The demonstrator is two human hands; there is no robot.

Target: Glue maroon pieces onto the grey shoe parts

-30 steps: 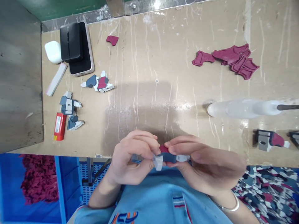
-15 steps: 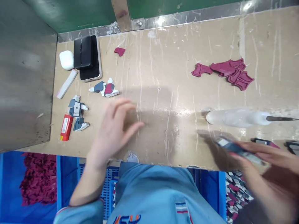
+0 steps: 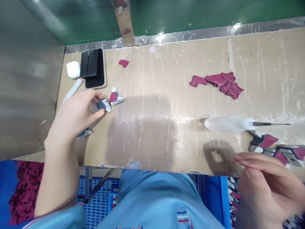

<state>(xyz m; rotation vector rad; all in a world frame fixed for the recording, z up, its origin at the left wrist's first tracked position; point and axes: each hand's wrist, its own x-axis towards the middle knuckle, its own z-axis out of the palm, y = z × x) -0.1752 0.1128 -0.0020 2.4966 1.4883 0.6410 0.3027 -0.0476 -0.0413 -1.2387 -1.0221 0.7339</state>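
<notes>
My left hand [image 3: 73, 114] reaches to the left side of the bench, thumb and fingers closed around a small grey-and-white plastic part [image 3: 104, 105]. Just beyond it lies a maroon-and-white part [image 3: 115, 97]. Another grey-and-white part [image 3: 84, 134] is partly hidden under my wrist. At the lower right, my right hand [image 3: 269, 184] has its fingers drawn together, and nothing shows between them. Close to it lie several assembled grey, white and maroon parts [image 3: 264, 141]. A whitish bottle with a thin needle tip [image 3: 228, 124] lies on its side above that hand.
Loose maroon pieces [image 3: 225, 83] form a heap at the right back; a single maroon piece [image 3: 124, 63] lies farther left. A black box [image 3: 89, 63] on a phone [image 3: 102, 83] and a white case [image 3: 73, 70] stand by the metal side wall [image 3: 30, 89]. Blue bins sit below the edge.
My left hand has moved left and closed on the grey-and-white part. My right hand has let go of its grey-and-white part, which now appears among those at the right.
</notes>
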